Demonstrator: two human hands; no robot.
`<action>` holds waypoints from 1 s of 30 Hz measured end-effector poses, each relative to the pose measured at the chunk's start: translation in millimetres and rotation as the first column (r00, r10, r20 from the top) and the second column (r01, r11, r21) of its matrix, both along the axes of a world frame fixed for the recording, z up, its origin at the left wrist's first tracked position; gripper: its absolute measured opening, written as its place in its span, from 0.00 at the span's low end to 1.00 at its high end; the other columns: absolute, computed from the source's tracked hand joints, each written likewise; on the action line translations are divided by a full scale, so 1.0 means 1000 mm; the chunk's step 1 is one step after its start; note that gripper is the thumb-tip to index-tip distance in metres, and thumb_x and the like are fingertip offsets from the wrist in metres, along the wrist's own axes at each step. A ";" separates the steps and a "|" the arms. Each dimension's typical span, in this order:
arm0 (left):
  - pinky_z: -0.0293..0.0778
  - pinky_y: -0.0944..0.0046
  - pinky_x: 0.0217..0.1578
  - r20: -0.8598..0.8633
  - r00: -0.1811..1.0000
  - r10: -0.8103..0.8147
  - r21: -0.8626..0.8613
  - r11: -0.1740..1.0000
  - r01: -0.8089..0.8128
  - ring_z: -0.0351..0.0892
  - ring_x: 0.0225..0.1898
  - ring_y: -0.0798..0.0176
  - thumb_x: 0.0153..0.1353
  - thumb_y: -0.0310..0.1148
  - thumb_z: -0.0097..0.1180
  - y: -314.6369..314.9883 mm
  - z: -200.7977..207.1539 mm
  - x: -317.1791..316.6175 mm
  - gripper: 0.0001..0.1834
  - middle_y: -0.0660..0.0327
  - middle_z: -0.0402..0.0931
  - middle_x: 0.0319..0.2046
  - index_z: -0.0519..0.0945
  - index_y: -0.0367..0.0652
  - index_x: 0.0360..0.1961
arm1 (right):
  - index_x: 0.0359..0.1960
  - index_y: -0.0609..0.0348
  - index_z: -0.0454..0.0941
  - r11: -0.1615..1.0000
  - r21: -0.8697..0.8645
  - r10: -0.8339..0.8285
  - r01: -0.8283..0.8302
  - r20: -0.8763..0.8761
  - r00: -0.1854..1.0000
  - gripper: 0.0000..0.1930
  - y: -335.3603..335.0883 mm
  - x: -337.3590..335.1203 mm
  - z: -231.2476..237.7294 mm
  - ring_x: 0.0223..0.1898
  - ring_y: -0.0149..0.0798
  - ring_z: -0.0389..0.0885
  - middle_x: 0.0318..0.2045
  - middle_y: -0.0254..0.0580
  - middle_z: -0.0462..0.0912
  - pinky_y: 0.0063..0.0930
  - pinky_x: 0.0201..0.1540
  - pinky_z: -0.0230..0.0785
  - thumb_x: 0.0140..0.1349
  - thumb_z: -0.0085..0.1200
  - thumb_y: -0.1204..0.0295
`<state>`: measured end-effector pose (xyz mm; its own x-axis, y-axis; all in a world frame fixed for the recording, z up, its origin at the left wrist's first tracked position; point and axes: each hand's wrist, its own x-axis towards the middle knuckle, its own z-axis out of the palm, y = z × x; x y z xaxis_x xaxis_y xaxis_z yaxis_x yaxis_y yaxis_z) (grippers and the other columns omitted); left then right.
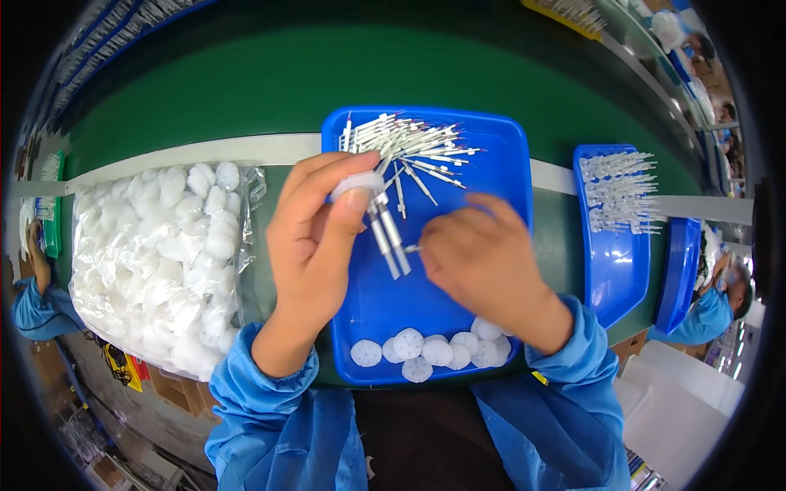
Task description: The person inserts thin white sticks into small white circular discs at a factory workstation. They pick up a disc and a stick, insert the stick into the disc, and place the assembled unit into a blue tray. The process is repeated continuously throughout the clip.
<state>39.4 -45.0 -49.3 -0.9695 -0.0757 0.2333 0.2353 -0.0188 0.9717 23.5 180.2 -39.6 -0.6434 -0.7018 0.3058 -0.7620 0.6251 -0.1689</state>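
Over a blue tray (377, 311), my left hand (303, 245) pinches a white round plastic disc (354, 185) between thumb and fingers. A few thin white rods (388, 237) hang down at a slant from the disc. Close to their right, my right hand (487, 262) has its fingers drawn together, slightly blurred. A small pale tip shows at those fingertips; the rest of it is hidden. Behind the hands, a loose pile of white rods with thin dark or reddish ends (417, 143) lies in the tray. Several white discs with small holes (438, 353) lie along its near edge.
A clear bag full of white discs (151, 270) lies left of the tray. To the right stands another blue tray (612, 286) with many white rods (618, 192). The green table (270, 82) has a pale strip across it. Other people sit at both sides.
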 end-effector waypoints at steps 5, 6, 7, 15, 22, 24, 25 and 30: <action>0.78 0.64 0.61 0.153 0.986 -0.060 -0.025 0.998 0.064 0.85 0.58 0.61 0.77 0.21 0.57 0.010 -0.003 0.002 0.20 0.50 0.85 0.59 0.80 0.33 0.68 | 0.42 0.54 0.90 0.803 -0.545 -0.008 0.240 0.393 0.920 0.13 0.016 -0.018 0.010 0.34 0.42 0.91 0.35 0.39 0.92 0.38 0.47 0.83 0.55 0.73 0.79; 0.78 0.61 0.63 0.131 0.988 -0.080 -0.051 0.995 0.087 0.85 0.61 0.60 0.75 0.18 0.58 0.012 -0.005 0.002 0.22 0.48 0.87 0.57 0.78 0.32 0.69 | 0.42 0.54 0.90 0.812 -0.548 0.004 0.201 0.350 0.937 0.13 0.013 -0.018 0.009 0.35 0.42 0.91 0.35 0.39 0.92 0.37 0.46 0.84 0.55 0.73 0.79; 0.79 0.61 0.63 0.158 0.984 -0.085 -0.063 0.993 0.096 0.86 0.60 0.59 0.75 0.18 0.58 0.016 0.000 0.003 0.21 0.48 0.87 0.57 0.79 0.32 0.68 | 0.43 0.54 0.90 0.821 -0.548 0.017 0.162 0.307 0.952 0.13 0.010 -0.019 0.008 0.35 0.42 0.92 0.35 0.39 0.92 0.37 0.45 0.84 0.55 0.73 0.80; 0.84 0.71 0.42 0.114 0.993 -0.036 -0.006 0.999 0.037 0.89 0.50 0.68 0.71 0.19 0.65 0.020 -0.008 0.003 0.17 0.55 0.90 0.54 0.88 0.38 0.59 | 0.46 0.55 0.91 0.783 -0.547 -0.024 0.295 0.448 0.894 0.14 0.011 -0.008 -0.003 0.24 0.32 0.87 0.25 0.37 0.87 0.25 0.28 0.78 0.58 0.71 0.80; 0.84 0.64 0.52 0.095 0.994 -0.045 -0.212 0.975 0.064 0.88 0.52 0.63 0.73 0.17 0.61 0.017 0.000 0.004 0.17 0.51 0.88 0.56 0.85 0.34 0.60 | 0.48 0.57 0.91 0.755 -0.540 -0.003 0.373 0.566 0.825 0.12 0.012 -0.005 -0.004 0.20 0.28 0.83 0.21 0.35 0.85 0.25 0.25 0.74 0.62 0.71 0.79; 0.85 0.65 0.45 0.009 1.000 -0.014 -0.330 0.944 0.016 0.88 0.47 0.62 0.68 0.16 0.63 0.018 0.001 0.004 0.18 0.53 0.90 0.53 0.87 0.36 0.58 | 0.46 0.56 0.91 0.780 -0.510 -0.041 0.362 0.536 0.843 0.11 0.008 -0.004 -0.002 0.21 0.31 0.85 0.23 0.36 0.86 0.26 0.25 0.75 0.62 0.72 0.77; 0.85 0.64 0.42 -0.064 0.998 0.003 -0.389 0.921 -0.027 0.88 0.43 0.60 0.65 0.16 0.66 0.019 0.001 0.003 0.20 0.54 0.90 0.50 0.89 0.38 0.57 | 0.44 0.56 0.91 0.790 -0.515 -0.059 0.333 0.475 0.878 0.09 0.007 -0.005 -0.004 0.22 0.33 0.86 0.24 0.37 0.87 0.26 0.26 0.76 0.62 0.73 0.76; 0.84 0.60 0.37 -0.325 0.945 -0.038 -0.626 0.757 -0.185 0.88 0.38 0.55 0.57 0.16 0.70 0.020 -0.002 -0.001 0.23 0.56 0.91 0.43 0.91 0.39 0.55 | 0.38 0.54 0.89 0.806 -0.508 -0.112 0.304 0.374 0.921 0.08 0.002 -0.007 -0.011 0.26 0.42 0.89 0.28 0.39 0.90 0.32 0.29 0.80 0.61 0.76 0.71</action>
<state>38.3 -25.3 -51.1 -0.8389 0.1319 0.5281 0.4885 0.6104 0.6236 16.5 182.5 -50.5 -0.8806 -0.3158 0.3533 -0.4703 0.4911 -0.7332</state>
